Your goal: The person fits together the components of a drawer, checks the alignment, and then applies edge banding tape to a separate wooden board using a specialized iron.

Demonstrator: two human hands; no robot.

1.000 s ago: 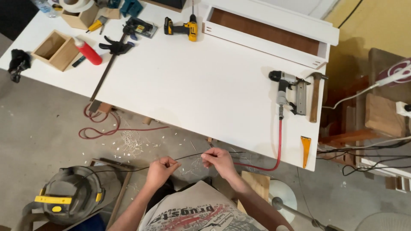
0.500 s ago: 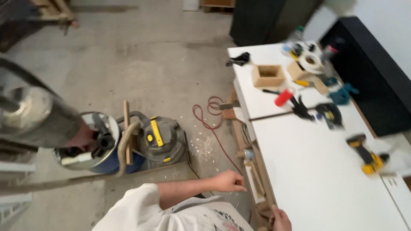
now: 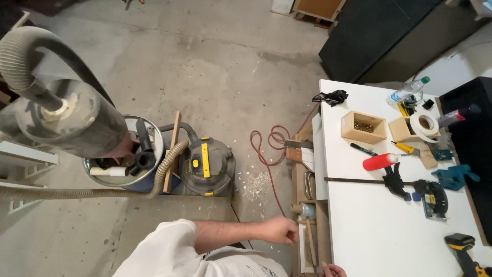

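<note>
A: Compared with half a second earlier, the view has swung further left: the white bench [image 3: 389, 225] now fills the lower right, and the yellow-and-grey shop vacuum [image 3: 207, 166] sits nearer the centre. The left hand [image 3: 279, 229] has stayed stretched toward the bench's edge.

B: State of the hands?

A: The left hand is loosely curled, fingers bent inward, beside the wooden slats [image 3: 307, 241] stacked against the bench. Whether it holds anything cannot be told. Of the right hand [image 3: 334, 270], only a sliver shows at the bottom edge; its grip is cut off.

B: Containers and packages?

A: Two open wooden boxes: one [image 3: 363, 127] with small fasteners inside, one [image 3: 403, 129] partly covered by a roll of white tape [image 3: 425, 124]. One clear plastic bottle [image 3: 408, 91] with a green cap lies at the far corner. One red cylinder [image 3: 380, 162] lies near a long bar clamp [image 3: 359, 180].

B: Tools?

A: One jigsaw [image 3: 432, 197], one yellow cordless drill [image 3: 465, 251] cut off at the corner, one black glove [image 3: 330, 97]. A red cable [image 3: 271, 149] coils on the floor.
</note>
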